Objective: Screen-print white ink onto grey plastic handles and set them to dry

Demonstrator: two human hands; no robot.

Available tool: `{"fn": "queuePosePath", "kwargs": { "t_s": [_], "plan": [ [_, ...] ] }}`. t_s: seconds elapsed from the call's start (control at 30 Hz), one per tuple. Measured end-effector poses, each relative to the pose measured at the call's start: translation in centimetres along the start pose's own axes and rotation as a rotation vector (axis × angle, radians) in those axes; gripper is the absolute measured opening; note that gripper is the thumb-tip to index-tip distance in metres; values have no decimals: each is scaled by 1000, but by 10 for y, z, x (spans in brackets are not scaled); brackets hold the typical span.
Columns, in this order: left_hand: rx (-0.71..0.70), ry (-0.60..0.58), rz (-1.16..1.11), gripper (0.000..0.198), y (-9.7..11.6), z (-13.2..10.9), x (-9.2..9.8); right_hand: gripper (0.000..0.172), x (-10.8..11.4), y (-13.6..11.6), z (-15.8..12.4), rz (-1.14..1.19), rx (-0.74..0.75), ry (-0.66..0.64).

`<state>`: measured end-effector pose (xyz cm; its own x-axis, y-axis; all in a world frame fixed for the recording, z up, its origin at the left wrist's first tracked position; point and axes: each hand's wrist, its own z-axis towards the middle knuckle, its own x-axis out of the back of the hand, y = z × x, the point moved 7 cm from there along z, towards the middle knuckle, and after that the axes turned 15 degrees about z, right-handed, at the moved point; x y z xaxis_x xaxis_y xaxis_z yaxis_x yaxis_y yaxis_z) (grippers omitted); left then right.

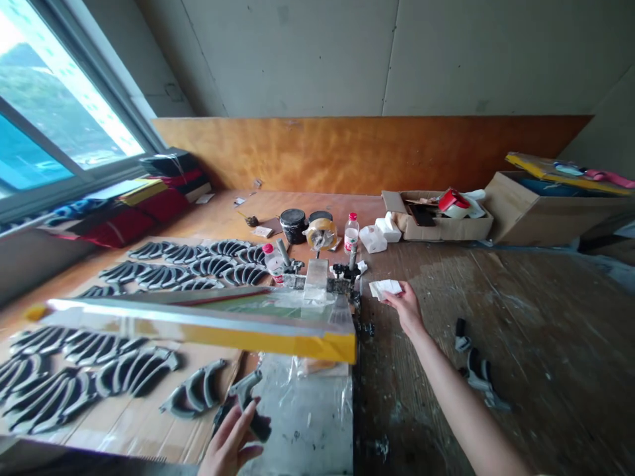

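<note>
My left hand [233, 437] is closed round a grey curved part [249, 391], low at the front of the bench. Pinched in my right hand [407, 305] is a folded white tissue [385, 289], held over the dark wood to the right of the clamps. Between the hands a screen-printing frame [198, 324] with yellow tape on its edge stands raised at a tilt, hinged in metal clamps [342, 281]. Under it lies a plastic-covered base plate [307, 416]. Similar grey curved parts [136, 370] are laid in rows on cardboard to the left.
A few grey parts [479, 370] lie on the dark wood at right. Behind the clamps stand a black tub [294, 227], a tape roll [321, 235] and bottles with red caps [351, 231]. Cardboard boxes [446, 229] line the back right; red stacks [124, 218] sit by the window.
</note>
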<state>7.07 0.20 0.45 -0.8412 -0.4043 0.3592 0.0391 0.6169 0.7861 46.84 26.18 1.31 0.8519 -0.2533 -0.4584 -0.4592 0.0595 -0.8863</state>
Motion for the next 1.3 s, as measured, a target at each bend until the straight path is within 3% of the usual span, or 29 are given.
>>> {"fn": "queuePosePath", "kwargs": {
  "t_s": [0.1,0.2,0.3,0.43,0.57,0.7,0.8,0.93,1.13,1.3],
  "plan": [
    [-10,-113,-78,62,23,-18,-13,57,-11,-13,-52,-13,-28,-67],
    [-106,-228,-110,45,50,-36,-19,43,-36,-11,-100,-48,-106,-145],
    [-185,-384,-171,39,67,-49,-24,33,-71,-6,-142,-57,-136,-247],
    [-219,-497,-255,40,72,-59,-22,28,-121,-5,-187,-17,-165,-372],
    [-200,-521,-299,48,68,-65,-19,20,-165,-12,-217,-98,-118,-495],
    [-234,-544,-309,43,68,-68,-18,10,-200,-21,-243,-178,-69,-630],
    [-264,-515,-322,42,67,-68,-17,8,-216,-24,-257,-219,-32,-688],
    [-306,-435,-312,46,63,-66,-13,14,-222,-14,-264,-295,-12,-664],
    [-471,-234,-25,22,62,-63,-2,23,-225,-10,-267,-385,188,-603],
    [-548,-142,96,17,71,-64,3,25,-224,-2,-272,-387,112,-624]
  ]
}}
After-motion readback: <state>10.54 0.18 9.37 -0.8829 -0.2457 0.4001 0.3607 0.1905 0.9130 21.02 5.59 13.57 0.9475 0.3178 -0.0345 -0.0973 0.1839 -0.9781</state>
